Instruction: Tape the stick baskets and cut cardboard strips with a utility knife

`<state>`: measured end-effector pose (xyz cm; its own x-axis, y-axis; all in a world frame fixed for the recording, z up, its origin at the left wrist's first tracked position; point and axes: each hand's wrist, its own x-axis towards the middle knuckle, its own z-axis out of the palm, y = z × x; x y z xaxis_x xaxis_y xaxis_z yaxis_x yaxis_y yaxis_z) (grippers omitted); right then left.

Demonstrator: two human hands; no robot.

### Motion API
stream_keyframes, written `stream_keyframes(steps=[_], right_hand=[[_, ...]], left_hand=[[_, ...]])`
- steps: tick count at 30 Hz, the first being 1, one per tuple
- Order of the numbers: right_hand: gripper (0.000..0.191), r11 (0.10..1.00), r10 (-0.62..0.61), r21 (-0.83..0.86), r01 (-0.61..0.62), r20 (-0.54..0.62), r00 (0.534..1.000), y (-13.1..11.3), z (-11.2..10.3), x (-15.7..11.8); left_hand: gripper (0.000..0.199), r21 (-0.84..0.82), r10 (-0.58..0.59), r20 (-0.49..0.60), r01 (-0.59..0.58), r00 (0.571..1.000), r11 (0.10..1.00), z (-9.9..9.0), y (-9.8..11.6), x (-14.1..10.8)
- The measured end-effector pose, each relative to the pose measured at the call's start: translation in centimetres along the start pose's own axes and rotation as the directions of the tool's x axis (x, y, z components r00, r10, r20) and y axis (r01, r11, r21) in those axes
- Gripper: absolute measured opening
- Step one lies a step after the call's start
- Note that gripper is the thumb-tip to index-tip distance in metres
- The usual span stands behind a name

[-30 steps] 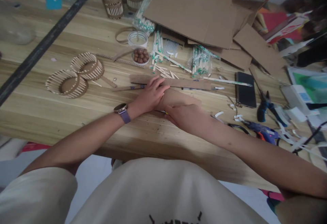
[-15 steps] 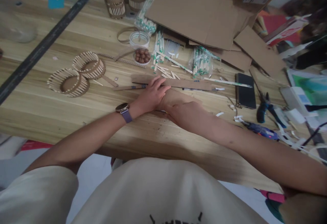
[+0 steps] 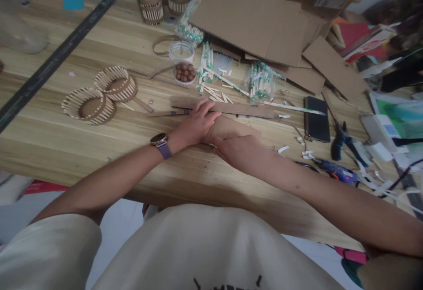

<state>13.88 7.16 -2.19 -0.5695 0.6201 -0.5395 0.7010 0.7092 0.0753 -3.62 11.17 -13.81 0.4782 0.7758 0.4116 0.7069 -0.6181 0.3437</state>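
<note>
My left hand (image 3: 201,122) lies with fingers spread on a small brown cardboard piece (image 3: 233,129), pressing it to the table. My right hand (image 3: 241,149) is closed beside it, its fingertips at the cardboard's near edge, close to the left palm. What those fingers pinch is hidden; only a thin dark line shows by the fingertips. Just beyond the left fingers lie narrow cardboard strips (image 3: 244,109), one with dark printing. Farther left, two round baskets (image 3: 89,106) of cardboard and wooden sticks stand side by side.
Behind are a bowl of brown balls (image 3: 185,73), a tape roll (image 3: 181,52), wrapped sticks (image 3: 260,82) and cardboard sheets (image 3: 251,21). At the right lie a phone (image 3: 316,119), pliers (image 3: 346,142) and a blue glue gun (image 3: 342,171) with a cord. A long dark bar (image 3: 62,52) crosses the left side.
My right hand has moved slightly towards me, and a little more of the cardboard piece shows above it. My left hand stays in place on the cardboard.
</note>
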Motion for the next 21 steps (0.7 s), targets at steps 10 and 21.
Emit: stream_keyframes(steps=[10, 21], right_hand=[[0.038, 1.0, 0.016, -0.024, -0.016, -0.012, 1.0, -0.02, 0.21, 0.22], [0.038, 0.998, -0.034, -0.058, 0.03, -0.067, 0.997, 0.02, 0.42, 0.17]], left_hand=[[0.036, -0.002, -0.001, 0.003, 0.001, 1.0, 1.0, 0.04, 0.04, 0.04], [0.035, 0.019, -0.003, 0.011, 0.003, 1.0, 1.0, -0.14, 0.19, 0.03]])
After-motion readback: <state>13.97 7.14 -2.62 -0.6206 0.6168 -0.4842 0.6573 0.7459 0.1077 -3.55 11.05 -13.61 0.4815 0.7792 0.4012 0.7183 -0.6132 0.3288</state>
